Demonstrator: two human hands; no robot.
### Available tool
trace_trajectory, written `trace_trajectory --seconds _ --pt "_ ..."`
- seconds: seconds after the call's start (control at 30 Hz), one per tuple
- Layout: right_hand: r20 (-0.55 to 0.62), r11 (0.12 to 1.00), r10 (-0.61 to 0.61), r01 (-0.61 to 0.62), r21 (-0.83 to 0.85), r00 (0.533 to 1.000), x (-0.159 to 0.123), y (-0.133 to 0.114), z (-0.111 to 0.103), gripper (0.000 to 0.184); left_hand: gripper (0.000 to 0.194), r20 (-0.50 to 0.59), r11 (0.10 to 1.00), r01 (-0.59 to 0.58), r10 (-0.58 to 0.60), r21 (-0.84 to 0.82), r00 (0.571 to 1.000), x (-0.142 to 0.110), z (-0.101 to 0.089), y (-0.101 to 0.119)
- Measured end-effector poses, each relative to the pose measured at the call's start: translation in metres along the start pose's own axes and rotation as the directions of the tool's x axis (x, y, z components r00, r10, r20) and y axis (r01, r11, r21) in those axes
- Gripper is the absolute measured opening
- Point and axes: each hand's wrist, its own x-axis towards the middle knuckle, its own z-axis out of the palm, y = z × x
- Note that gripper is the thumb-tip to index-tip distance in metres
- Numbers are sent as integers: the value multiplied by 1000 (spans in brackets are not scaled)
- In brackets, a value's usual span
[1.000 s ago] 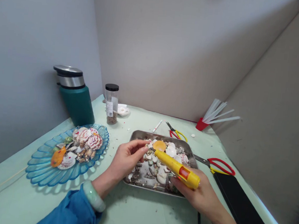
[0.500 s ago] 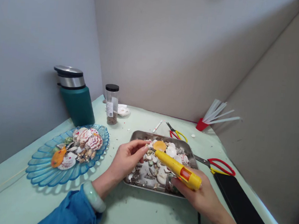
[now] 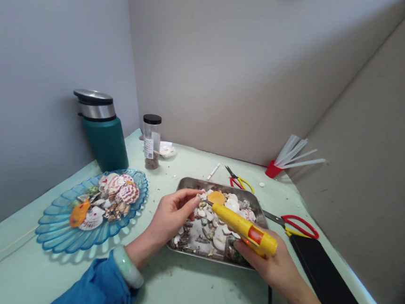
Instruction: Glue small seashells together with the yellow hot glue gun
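Observation:
A yellow hot glue gun (image 3: 240,225) is gripped in my right hand (image 3: 271,259), its metal nozzle pointing left. Over the left part of a metal tray (image 3: 210,258), my left hand (image 3: 170,215) pinches something small and pale, perhaps a shell, mostly hidden by the fingertips. The nozzle tip is close to those fingertips; whether it touches the piece I cannot tell. Beneath both hands the tray holds many shells, among them an orange shell (image 3: 216,197) and a round white shell (image 3: 232,205).
To the left stand a blue scalloped plate (image 3: 56,226) of shells, a teal bottle (image 3: 106,141) and a clear jar (image 3: 151,143). Small scissors (image 3: 239,180), red-handled scissors (image 3: 298,225), a black slab (image 3: 322,276) and a red cup (image 3: 273,169) of glue sticks lie behind and right.
The glue gun in my right hand has shifted slightly to the right, its nozzle drawn back a little from my left fingertips. My left hand has barely moved.

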Motion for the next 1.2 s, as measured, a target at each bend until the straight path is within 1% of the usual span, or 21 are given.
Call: trace_trajectory --seconds 0.27,0.6,0.93,1.2 --pt "-5 1000 -12 12 -9 1000 0 1 1 26 32 -14 1000 1 -1 0 1000 -1 0 2" --pt "37 1000 2 -3 23 999 -2 7 1 27 32 16 999 -20 21 -30 1000 1 -1 -4" --pt "78 999 22 -25 45 997 -1 1 0 29 29 -5 999 -16 16 -51 1000 -1 0 1" --pt "54 999 6 -8 43 999 -2 4 1 27 29 20 999 -26 26 -36 999 1 -1 -3"
